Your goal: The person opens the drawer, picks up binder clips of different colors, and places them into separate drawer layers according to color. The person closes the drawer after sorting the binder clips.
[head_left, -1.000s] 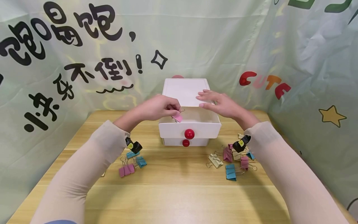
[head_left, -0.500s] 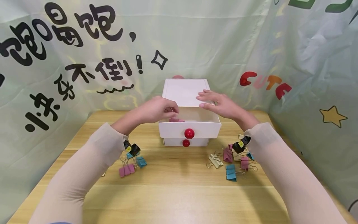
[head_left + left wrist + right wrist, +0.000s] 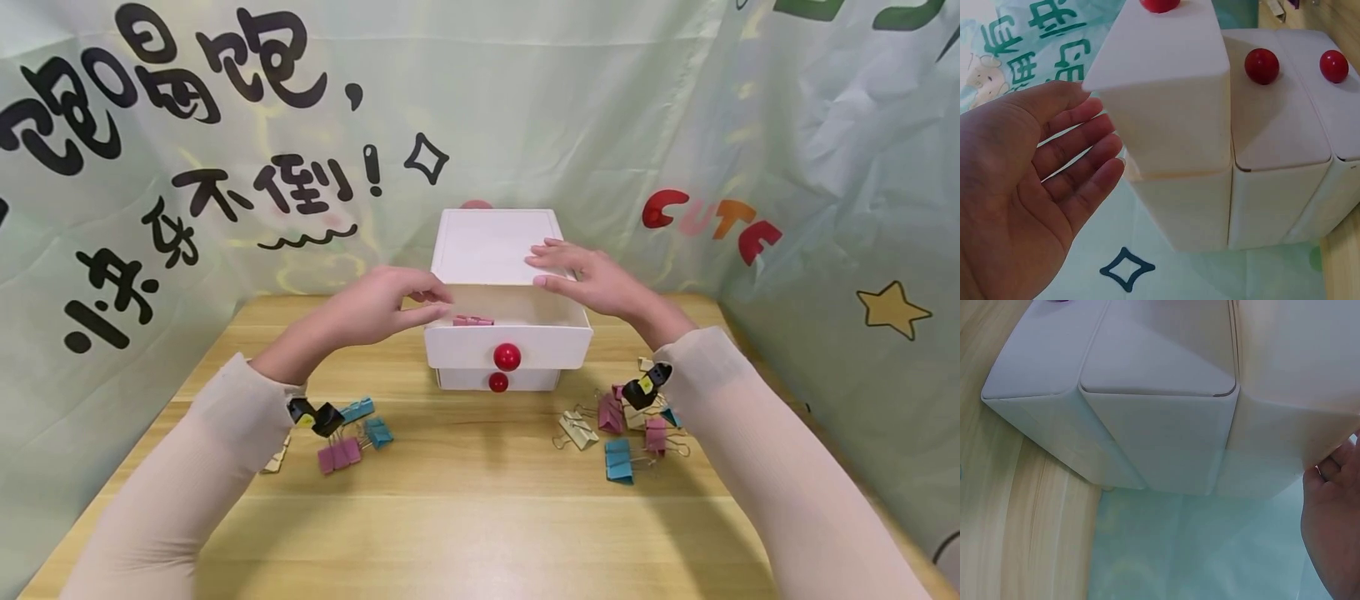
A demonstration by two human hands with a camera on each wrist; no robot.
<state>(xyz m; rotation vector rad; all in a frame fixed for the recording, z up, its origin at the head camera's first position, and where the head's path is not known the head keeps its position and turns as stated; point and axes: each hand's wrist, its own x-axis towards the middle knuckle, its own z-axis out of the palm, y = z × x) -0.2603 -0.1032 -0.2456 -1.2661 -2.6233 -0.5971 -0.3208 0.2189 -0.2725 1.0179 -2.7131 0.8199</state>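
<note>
Pink binder clip (image 3: 473, 321) lies inside the pulled-out top drawer (image 3: 457, 347), near its front, its visible long axis running side to side. It sits just right of the left hand (image 3: 375, 308), the nearer one, whose fingers are loosely parted and hold nothing. The right hand (image 3: 588, 279), fingers extended, rests on the white cabinet (image 3: 483, 246).

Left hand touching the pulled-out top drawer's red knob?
Apart. The left wrist view shows bare white drawer front between the left hand and the red knob.
</note>
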